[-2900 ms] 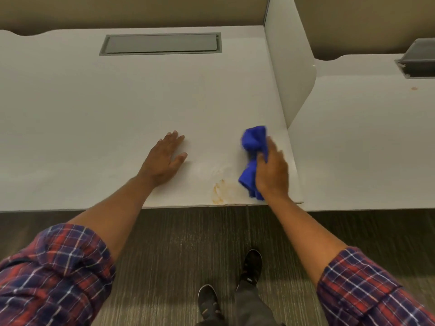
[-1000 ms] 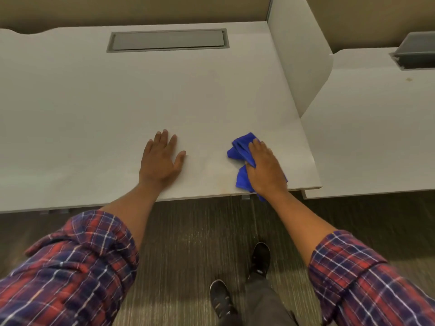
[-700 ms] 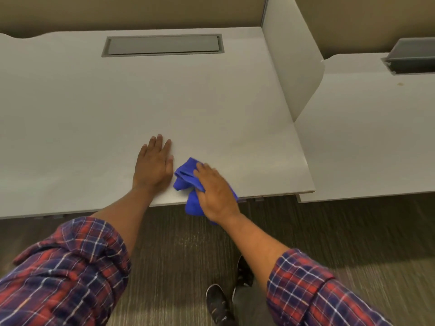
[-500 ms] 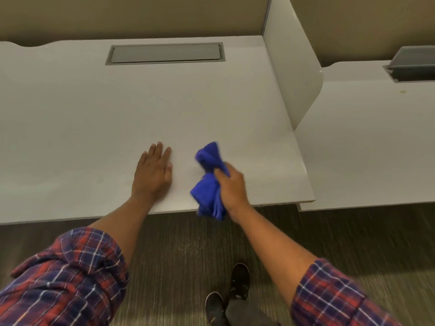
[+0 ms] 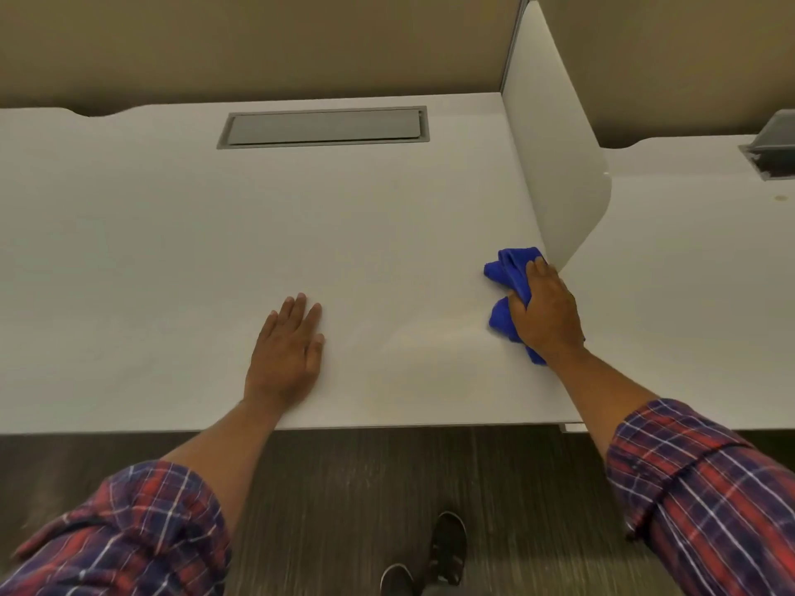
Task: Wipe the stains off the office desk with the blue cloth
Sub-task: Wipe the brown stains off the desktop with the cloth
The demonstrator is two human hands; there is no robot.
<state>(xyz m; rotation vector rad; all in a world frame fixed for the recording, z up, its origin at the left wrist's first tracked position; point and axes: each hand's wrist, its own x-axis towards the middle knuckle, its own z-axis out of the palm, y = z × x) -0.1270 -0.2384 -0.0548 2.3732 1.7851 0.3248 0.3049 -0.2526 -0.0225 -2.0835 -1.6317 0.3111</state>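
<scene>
A crumpled blue cloth (image 5: 507, 271) lies pressed on the white office desk (image 5: 172, 251) near its right side, just in front of the divider panel. My right hand (image 5: 544, 314) grips the cloth and covers much of it. My left hand (image 5: 286, 352) rests flat on the desk near the front edge, fingers close together, holding nothing. A faint pale smear (image 5: 434, 342) shows on the surface between my two hands. No distinct brown stain is visible on this desk.
A white divider panel (image 5: 555, 157) stands upright at the desk's right edge. A grey cable hatch (image 5: 322, 127) sits at the back. A neighbouring desk (image 5: 697, 294) to the right carries a small spot (image 5: 779, 198) and a grey box (image 5: 774, 148). Dark floor and my shoes (image 5: 447, 548) lie below.
My right hand swept the cloth left along the front edge, lifted it, then moved it right and back to the divider. The brown stain is gone. My left hand stayed flat.
</scene>
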